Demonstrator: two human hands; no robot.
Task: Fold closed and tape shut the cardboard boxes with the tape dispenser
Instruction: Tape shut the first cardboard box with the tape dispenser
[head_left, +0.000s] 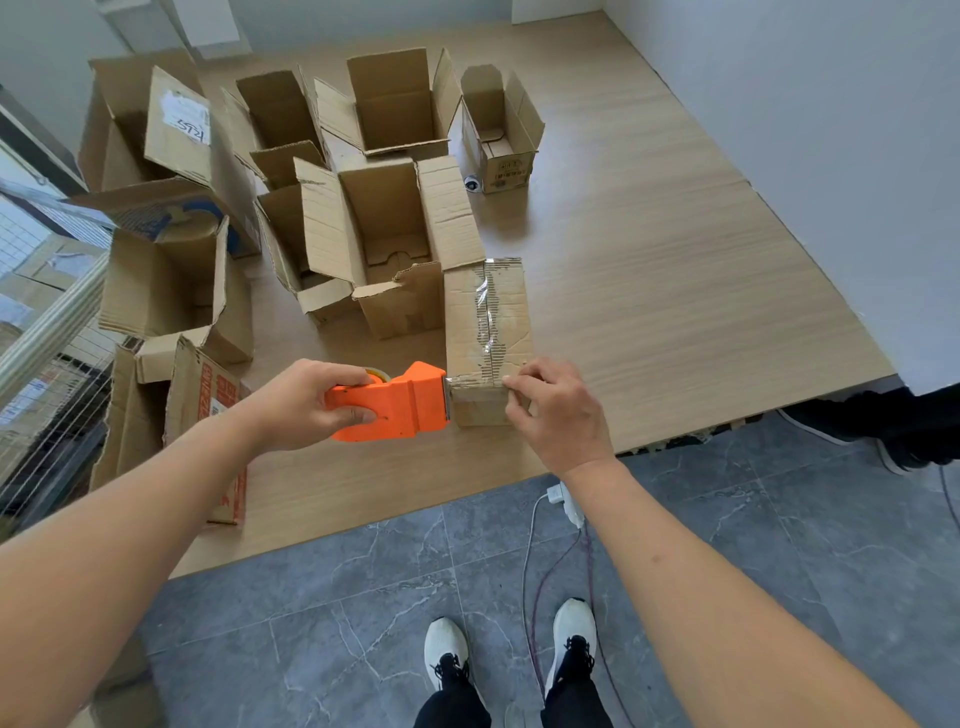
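A closed cardboard box lies on the wooden platform with a strip of clear tape along its top seam. My left hand grips the orange tape dispenser, whose blade end presses against the box's near left corner. My right hand rests on the box's near right corner, fingertips pinching the tape end there. Behind it stands an open box with its flaps up.
Several more open boxes stand at the back and left of the wooden platform. A small white round object lies by the small box. A white charger and cables lie on the grey tile floor near my shoes. Another person's dark shoe is at right.
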